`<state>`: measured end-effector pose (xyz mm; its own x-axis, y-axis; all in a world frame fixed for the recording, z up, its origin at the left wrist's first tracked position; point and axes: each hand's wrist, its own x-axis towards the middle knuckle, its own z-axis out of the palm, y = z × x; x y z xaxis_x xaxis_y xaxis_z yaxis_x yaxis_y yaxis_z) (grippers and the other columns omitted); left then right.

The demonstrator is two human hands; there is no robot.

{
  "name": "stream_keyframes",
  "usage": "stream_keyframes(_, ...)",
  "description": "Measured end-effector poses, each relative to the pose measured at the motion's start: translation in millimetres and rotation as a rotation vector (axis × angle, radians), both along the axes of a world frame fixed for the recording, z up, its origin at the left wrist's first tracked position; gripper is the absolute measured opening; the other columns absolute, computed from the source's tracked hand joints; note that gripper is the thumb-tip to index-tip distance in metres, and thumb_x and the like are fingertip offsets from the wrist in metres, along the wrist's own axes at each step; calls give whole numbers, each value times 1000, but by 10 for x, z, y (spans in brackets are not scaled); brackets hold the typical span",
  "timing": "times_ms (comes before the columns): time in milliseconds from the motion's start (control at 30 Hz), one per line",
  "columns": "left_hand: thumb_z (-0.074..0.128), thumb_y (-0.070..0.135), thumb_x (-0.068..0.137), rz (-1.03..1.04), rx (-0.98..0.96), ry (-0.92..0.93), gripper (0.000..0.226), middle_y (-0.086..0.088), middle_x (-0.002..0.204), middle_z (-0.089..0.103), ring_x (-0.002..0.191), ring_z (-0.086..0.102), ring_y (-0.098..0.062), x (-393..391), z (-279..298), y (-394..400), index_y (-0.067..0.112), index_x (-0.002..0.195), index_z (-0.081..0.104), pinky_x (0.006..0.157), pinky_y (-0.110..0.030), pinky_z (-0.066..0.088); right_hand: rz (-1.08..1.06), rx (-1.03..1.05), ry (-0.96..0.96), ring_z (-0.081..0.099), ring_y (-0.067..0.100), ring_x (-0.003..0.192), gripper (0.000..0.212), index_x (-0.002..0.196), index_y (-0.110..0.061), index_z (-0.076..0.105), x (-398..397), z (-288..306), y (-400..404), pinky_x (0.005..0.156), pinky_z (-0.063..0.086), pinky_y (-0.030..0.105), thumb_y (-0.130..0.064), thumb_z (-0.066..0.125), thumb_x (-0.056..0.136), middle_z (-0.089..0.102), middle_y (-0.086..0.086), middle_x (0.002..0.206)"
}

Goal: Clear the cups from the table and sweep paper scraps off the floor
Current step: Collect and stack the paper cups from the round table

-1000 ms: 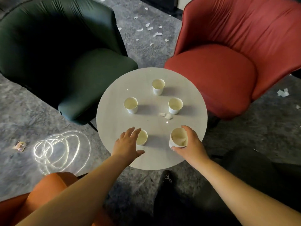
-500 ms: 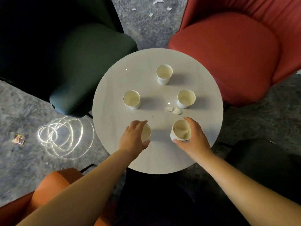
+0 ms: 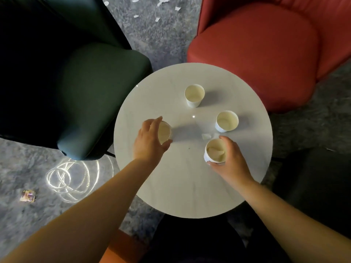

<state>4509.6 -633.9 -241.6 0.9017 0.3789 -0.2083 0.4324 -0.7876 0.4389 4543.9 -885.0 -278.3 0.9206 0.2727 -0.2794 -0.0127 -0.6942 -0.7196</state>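
A round white table (image 3: 182, 186) stands between a dark green armchair (image 3: 91, 95) at ten o'clock and a red armchair (image 3: 262, 59) at one o'clock. The left hand (image 3: 150, 141) reaches to the nine o'clock side of the tabletop, fingers and thumb curled round a paper cup (image 3: 164, 132) that is mostly hidden behind the hand; whether a second cup sits inside it cannot be told. The right hand (image 3: 231, 158) grips another paper cup with crumpled paper inside (image 3: 215, 153) at about four o'clock from the table's middle, thumb on its near side and fingers wrapped over the far rim. Two more cups stand free and upright: the far cup (image 3: 194, 95) near twelve o'clock, and the right-hand cup (image 3: 227, 121) at two o'clock, just beyond the right hand's fingertips. A small paper scrap on the table (image 3: 206, 136) lies between those last two held and free cups. White floor scraps (image 3: 157, 8) dot the grey carpet at twelve o'clock between the chairs, a coiled clear tube (image 3: 72, 179) lies at eight o'clock, and a small wrapper (image 3: 28, 195) sits beside it
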Motion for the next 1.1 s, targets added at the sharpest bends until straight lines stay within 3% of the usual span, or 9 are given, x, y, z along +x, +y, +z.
stream_keyframes(267, 79, 33, 79, -142, -60, 145, 77, 0, 143, 39, 118, 51, -28, 263, -307, 137, 24, 145, 40, 86, -39, 47, -102, -8, -10, 53, 20, 113, 79, 134, -16, 47, -37, -84, 30, 92, 47, 36, -25, 85, 65, 55, 4, 124)
stream_keyframes(400, 80, 35, 76, -148, -54, -50, 78, -3, 139, 44, 115, 53, -27, 567, -98, 121, 23, 143, 43, 85, -39, 51, -124, -27, -27, 50, 17, 112, 79, 135, -18, 46, -44, -71, 22, 90, 45, 29, -25, 84, 66, 52, 2, 124)
stream_keyframes(500, 81, 36, 75, -165, -89, -281, 77, -7, 136, 48, 116, 53, -25, 930, 110, 29, 18, 142, 46, 85, -30, 46, -151, -21, -29, 50, 14, 109, 77, 133, -21, 46, -41, -68, -7, 87, 44, 26, -25, 84, 65, 51, -2, 120)
stream_keyframes(567, 79, 37, 76, -167, -125, -342, 76, -8, 135, 48, 118, 52, -23, 1181, 201, -47, 16, 142, 46, 88, -24, 41, -159, -23, -36, 50, 12, 107, 77, 131, -24, 46, -28, -71, -26, 85, 41, 22, -26, 85, 65, 51, -5, 117)
stream_keyframes(667, 78, 39, 77, -189, -160, -289, 78, -5, 140, 44, 120, 50, -21, 1492, 192, -147, 20, 144, 43, 91, -22, 38, -176, -42, -34, 49, 8, 104, 75, 128, -29, 46, 11, -84, -79, 81, 38, 18, -29, 84, 64, 51, -9, 114)
stream_keyframes(933, 80, 37, 77, -310, -61, 59, 81, -3, 146, 40, 122, 51, -26, 1743, -265, -263, 22, 145, 40, 97, -37, 44, -225, -35, -65, 48, 7, 104, 77, 132, -24, 45, -2, -136, -199, 82, 41, 22, -29, 84, 65, 49, -7, 116)
stream_keyframes(1100, 82, 32, 76, -294, -95, 58, 77, -6, 142, 42, 118, 53, -28, 1705, -275, -354, 20, 142, 44, 97, -32, 42, -208, -22, -39, 52, 17, 111, 76, 133, -20, 46, -4, -190, -263, 86, 46, 27, -27, 83, 67, 52, -1, 121)
